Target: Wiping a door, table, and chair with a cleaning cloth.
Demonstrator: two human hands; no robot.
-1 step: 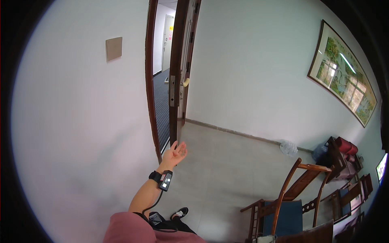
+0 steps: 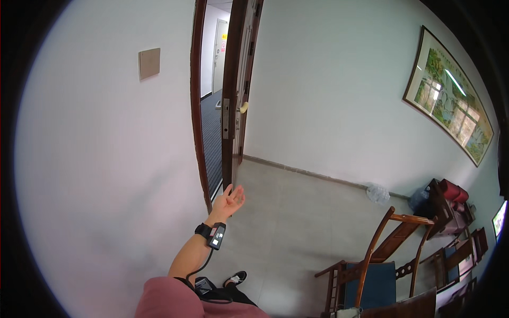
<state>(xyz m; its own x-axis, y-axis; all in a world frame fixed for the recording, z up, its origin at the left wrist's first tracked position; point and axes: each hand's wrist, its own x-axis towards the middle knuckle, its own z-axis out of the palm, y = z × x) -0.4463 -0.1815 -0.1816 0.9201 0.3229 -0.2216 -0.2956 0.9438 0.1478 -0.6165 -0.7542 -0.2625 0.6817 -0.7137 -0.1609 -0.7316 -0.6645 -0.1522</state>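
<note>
Comparing this view with the one just before it, I find no change I can make out: the bare left hand [image 2: 227, 203], the dark brown door [image 2: 232, 79] and the wooden chair [image 2: 377, 281] match, so what the hand holds and touches reads the same. The door stands ajar, ahead of the hand and slightly left of centre, its pale handle [image 2: 244, 108] above and beyond the fingers; the fingertips overlap the door's lower end in my view, and I cannot tell how much space lies between them. The grip is spread, fingers parted and loosely curled, holding nothing, the palm seemingly turned up. I see the forearm reach forward from a pink sleeve [image 2: 170, 298] at the lower left, a black strap [image 2: 202, 230] and small dark device [image 2: 216, 237] at the wrist, a cable [image 2: 207, 262] trailing back. The chair stands well apart, at lower right. The right hand is out of sight.
</note>
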